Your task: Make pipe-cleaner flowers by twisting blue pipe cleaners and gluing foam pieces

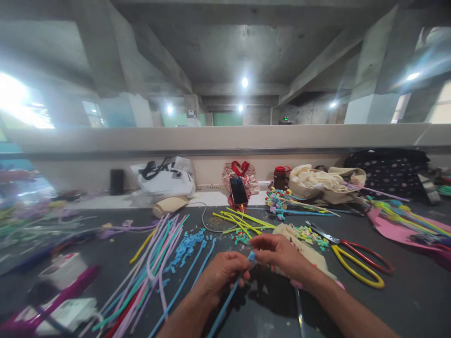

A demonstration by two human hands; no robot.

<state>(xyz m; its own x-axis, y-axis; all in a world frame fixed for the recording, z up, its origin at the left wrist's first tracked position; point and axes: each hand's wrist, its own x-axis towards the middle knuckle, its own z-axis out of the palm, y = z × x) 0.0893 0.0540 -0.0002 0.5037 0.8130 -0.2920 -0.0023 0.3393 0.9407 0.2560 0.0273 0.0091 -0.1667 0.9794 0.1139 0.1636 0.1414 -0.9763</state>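
My left hand (221,273) is closed round a long blue pipe cleaner (225,303) that runs down toward me. My right hand (278,252) pinches the same pipe cleaner at its curled blue tip (251,257), just above the left hand. Both hands hover over the dark table (416,300) near its middle. A beige cloth (310,253) with small coloured pieces on it lies just behind my right hand.
A bundle of coloured pipe cleaners (148,272) and cut blue bits (185,246) lie left. Yellow stems (239,220) lie behind the hands, with a phone (238,190) further back. Scissors with yellow and red handles (355,260) lie right. Bags line the wall.
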